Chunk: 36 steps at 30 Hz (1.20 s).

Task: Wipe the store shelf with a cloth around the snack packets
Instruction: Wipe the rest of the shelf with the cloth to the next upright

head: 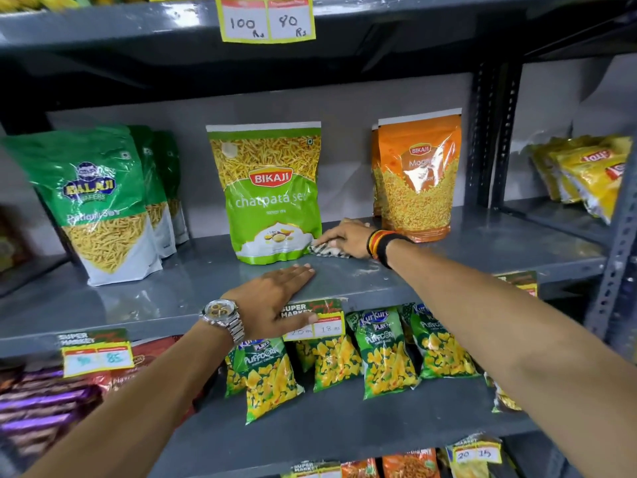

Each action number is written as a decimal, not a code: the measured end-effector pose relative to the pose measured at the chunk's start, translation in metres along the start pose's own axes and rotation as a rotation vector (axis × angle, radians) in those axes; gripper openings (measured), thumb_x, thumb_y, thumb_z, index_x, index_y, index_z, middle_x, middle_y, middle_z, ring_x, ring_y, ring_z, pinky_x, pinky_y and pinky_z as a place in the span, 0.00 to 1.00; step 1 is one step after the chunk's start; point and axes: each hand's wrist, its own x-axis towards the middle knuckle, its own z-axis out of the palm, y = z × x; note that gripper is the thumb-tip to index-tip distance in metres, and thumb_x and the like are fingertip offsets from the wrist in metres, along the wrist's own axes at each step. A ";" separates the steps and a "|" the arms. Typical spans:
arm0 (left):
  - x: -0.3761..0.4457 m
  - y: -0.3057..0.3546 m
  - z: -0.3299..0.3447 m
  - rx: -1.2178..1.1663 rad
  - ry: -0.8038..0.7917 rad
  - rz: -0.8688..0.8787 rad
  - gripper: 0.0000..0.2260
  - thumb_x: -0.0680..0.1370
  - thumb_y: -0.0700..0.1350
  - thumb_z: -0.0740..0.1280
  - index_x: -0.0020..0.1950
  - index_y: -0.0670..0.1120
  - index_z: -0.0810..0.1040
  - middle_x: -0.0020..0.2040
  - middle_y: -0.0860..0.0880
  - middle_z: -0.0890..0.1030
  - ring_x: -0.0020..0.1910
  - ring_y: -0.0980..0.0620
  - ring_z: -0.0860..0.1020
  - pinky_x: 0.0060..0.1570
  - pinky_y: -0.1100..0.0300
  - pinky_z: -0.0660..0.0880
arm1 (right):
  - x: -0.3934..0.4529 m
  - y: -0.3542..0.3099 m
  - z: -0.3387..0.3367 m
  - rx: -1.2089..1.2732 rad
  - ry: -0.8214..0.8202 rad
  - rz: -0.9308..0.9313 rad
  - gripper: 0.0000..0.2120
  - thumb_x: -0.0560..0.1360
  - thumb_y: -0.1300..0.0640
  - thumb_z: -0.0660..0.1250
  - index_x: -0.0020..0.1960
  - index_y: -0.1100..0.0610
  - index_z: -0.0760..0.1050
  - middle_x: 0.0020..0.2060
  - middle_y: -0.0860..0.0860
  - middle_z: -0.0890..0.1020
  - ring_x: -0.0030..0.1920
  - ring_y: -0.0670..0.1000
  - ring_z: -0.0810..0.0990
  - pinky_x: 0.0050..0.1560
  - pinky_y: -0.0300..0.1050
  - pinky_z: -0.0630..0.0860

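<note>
The grey metal shelf [193, 281] holds upright snack packets: green Balaji packets [100, 201] at the left, a green Bikaji sev packet [269, 194] in the middle, an orange Bikaji packet [418, 181] at the right. My right hand [346, 238] presses a checked cloth [325, 249] flat on the shelf between the middle and orange packets, touching the green packet's lower right corner. My left hand [275, 300], wearing a watch, lies flat and open on the shelf's front edge, its thumb over a price tag [315, 320].
Yellow packets [586, 174] lean on the neighbouring shelf at the right, past a perforated upright post [617, 257]. Puffcorn packets [386, 353] fill the shelf below. Dark purple and red packets [44, 401] lie lower left. A price label [267, 20] hangs from the shelf above.
</note>
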 end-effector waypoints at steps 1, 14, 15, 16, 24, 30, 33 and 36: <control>0.001 0.000 0.000 -0.001 0.003 0.004 0.41 0.80 0.70 0.57 0.84 0.46 0.53 0.83 0.46 0.58 0.81 0.50 0.59 0.79 0.55 0.55 | 0.001 0.003 0.000 -0.005 -0.005 0.018 0.18 0.82 0.59 0.57 0.63 0.45 0.79 0.37 0.48 0.74 0.44 0.49 0.70 0.45 0.40 0.60; 0.001 0.004 -0.003 0.017 0.017 0.019 0.40 0.80 0.68 0.58 0.83 0.44 0.55 0.82 0.43 0.60 0.80 0.46 0.61 0.78 0.53 0.56 | -0.089 0.007 -0.061 0.178 -0.140 0.133 0.15 0.82 0.58 0.58 0.66 0.49 0.77 0.60 0.46 0.78 0.52 0.44 0.76 0.52 0.41 0.69; 0.000 0.004 -0.004 0.020 0.018 0.014 0.40 0.80 0.68 0.58 0.83 0.44 0.54 0.82 0.43 0.60 0.80 0.46 0.61 0.78 0.53 0.55 | -0.079 0.012 -0.054 0.156 -0.111 0.148 0.15 0.82 0.58 0.59 0.65 0.50 0.77 0.63 0.49 0.78 0.56 0.47 0.76 0.55 0.40 0.67; -0.001 0.005 -0.004 0.022 0.013 0.009 0.40 0.80 0.68 0.58 0.83 0.44 0.54 0.82 0.44 0.59 0.80 0.46 0.61 0.78 0.53 0.55 | -0.072 0.017 -0.045 0.130 -0.089 0.172 0.15 0.82 0.58 0.59 0.64 0.50 0.78 0.64 0.52 0.79 0.59 0.50 0.76 0.57 0.39 0.65; -0.002 0.005 -0.004 0.027 -0.007 0.015 0.40 0.80 0.69 0.57 0.83 0.44 0.53 0.82 0.43 0.59 0.80 0.46 0.60 0.79 0.52 0.57 | -0.147 -0.014 -0.039 0.106 -0.166 0.066 0.15 0.82 0.52 0.59 0.63 0.39 0.76 0.52 0.55 0.75 0.51 0.55 0.75 0.55 0.44 0.71; -0.002 0.008 -0.010 0.024 -0.029 -0.010 0.43 0.78 0.72 0.52 0.83 0.44 0.54 0.82 0.43 0.59 0.80 0.46 0.60 0.78 0.52 0.55 | -0.152 0.036 -0.069 0.124 0.017 0.280 0.16 0.82 0.58 0.58 0.62 0.43 0.78 0.67 0.45 0.74 0.66 0.49 0.73 0.63 0.44 0.68; -0.004 0.009 -0.012 0.034 -0.062 -0.028 0.50 0.73 0.78 0.43 0.84 0.45 0.52 0.83 0.44 0.58 0.81 0.46 0.60 0.79 0.49 0.59 | -0.152 0.044 -0.054 0.065 0.085 0.321 0.15 0.82 0.59 0.59 0.58 0.44 0.80 0.68 0.50 0.76 0.68 0.55 0.73 0.66 0.46 0.66; -0.003 0.013 -0.012 0.046 -0.074 -0.045 0.47 0.75 0.77 0.46 0.84 0.45 0.52 0.83 0.44 0.57 0.81 0.46 0.59 0.79 0.51 0.58 | -0.172 0.023 -0.047 0.110 0.035 0.261 0.15 0.82 0.57 0.58 0.60 0.44 0.79 0.62 0.55 0.77 0.61 0.62 0.75 0.62 0.56 0.72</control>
